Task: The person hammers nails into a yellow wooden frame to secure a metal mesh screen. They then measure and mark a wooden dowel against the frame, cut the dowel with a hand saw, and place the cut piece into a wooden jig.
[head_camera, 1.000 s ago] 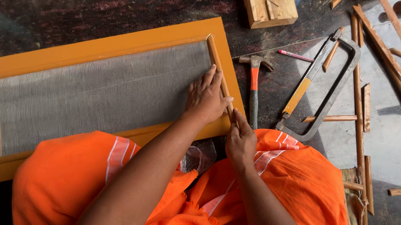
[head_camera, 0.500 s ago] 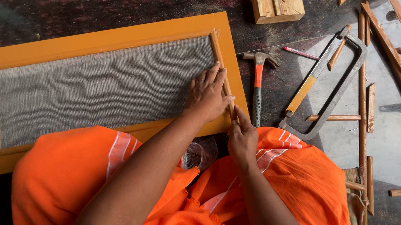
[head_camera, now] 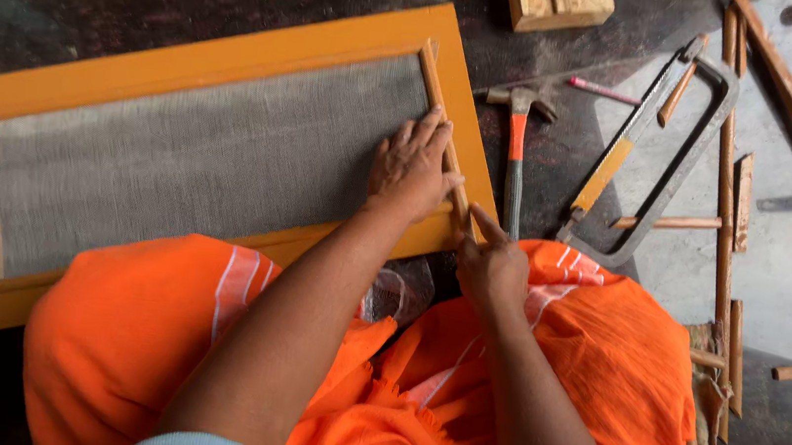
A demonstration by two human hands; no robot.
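Your left hand [head_camera: 412, 167] lies flat and open on the grey mesh [head_camera: 194, 160] of the orange frame [head_camera: 185, 64], palm down, fingers spread and pointing toward the frame's right-hand side, their tips pressing the thin wooden strip [head_camera: 442, 123] that runs along the mesh's right edge. Your right hand [head_camera: 490, 268] sits at the frame's near right corner, loosely curled with the forefinger stretched out to touch the strip's lower end (whether it pinches anything small there I cannot tell). Both forearms reach out over your orange cloth-covered lap [head_camera: 597, 375], which comes up against the frame's near rail.

The strip is the weak point. It looks held only by your fingers, so a lift or a sideways push of the left hand would likely let it slide off the mesh edge or tilt out of line with the frame's inner border. The mesh could then slacken or pucker beneath it. Your right forefinger rests right on the strip's end, an exposed place should a tool come down there. The hammer [head_camera: 516, 157] lies just right of the frame, and the hacksaw [head_camera: 657, 153] farther right again, among loose wooden sticks [head_camera: 728, 231]; a blind reach that way could meet the saw's blade.
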